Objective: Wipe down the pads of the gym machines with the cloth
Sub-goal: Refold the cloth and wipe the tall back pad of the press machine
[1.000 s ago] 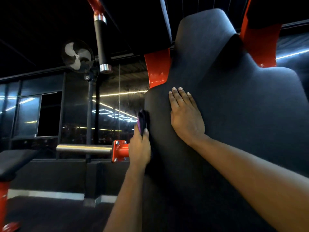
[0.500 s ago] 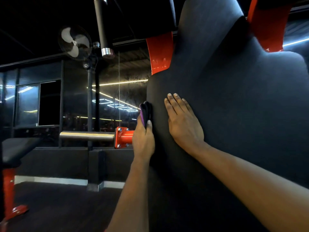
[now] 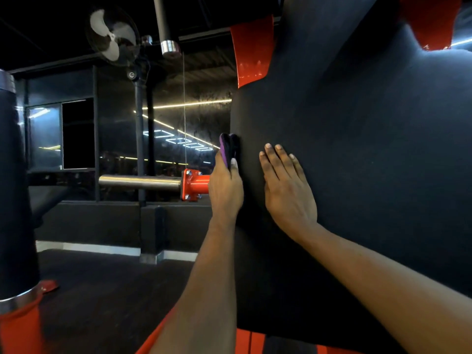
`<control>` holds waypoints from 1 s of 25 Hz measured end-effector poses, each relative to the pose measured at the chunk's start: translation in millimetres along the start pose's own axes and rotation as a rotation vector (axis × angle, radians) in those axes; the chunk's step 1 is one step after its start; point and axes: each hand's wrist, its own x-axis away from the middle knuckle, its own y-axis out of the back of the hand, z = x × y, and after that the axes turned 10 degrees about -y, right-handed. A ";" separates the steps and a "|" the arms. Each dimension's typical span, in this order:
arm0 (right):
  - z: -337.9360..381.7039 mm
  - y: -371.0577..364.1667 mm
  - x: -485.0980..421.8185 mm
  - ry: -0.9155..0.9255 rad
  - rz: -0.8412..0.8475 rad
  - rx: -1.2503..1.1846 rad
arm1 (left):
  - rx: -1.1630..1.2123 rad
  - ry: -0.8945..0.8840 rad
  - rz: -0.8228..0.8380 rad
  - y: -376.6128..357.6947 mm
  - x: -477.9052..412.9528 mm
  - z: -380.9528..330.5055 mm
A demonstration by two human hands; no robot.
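1. The left hand [image 3: 226, 191] has its fingers curled round a folded purple-and-black cloth [image 3: 228, 149], with the thumb pinning it. It holds the cloth against the left edge of the big black back pad [image 3: 357, 154].
2. The right hand [image 3: 287, 192] lies flat on the pad's face just right of the cloth. Its fingers are straight and it holds nothing, so it looks to be steadying the pad.
3. The step in hand appears to be wiping the pad's side edge. Bunched like this, the cloth touches only a narrow strip, so it should run firmly along the whole edge. It would then do better opened out for the wide face, most of which lies to the right of both hands.
4. A steel peg [image 3: 139, 182] on a red flange [image 3: 194, 185] juts out to the left, just beyond the left hand. Knuckles or cloth could catch on it during a lower pass.
5. A red frame plate [image 3: 252, 49] shows behind the pad's upper left shoulder.
6. Farther off are a fan [image 3: 112, 34] on a pole and a chrome-capped roller [image 3: 166, 26] hanging above. A black roller pad [image 3: 15, 187] stands at near left and probably needs wiping too.
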 end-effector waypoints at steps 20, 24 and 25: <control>8.7 -3.9 60.3 0.074 0.064 0.072 | 0.036 0.289 0.029 17.6 190.9 75.6; 18.3 3.3 81.4 0.034 0.087 0.000 | 0.020 0.262 0.062 29.0 198.7 66.9; 18.1 1.6 94.3 0.053 0.091 -0.008 | 0.031 0.214 0.052 29.3 181.0 60.0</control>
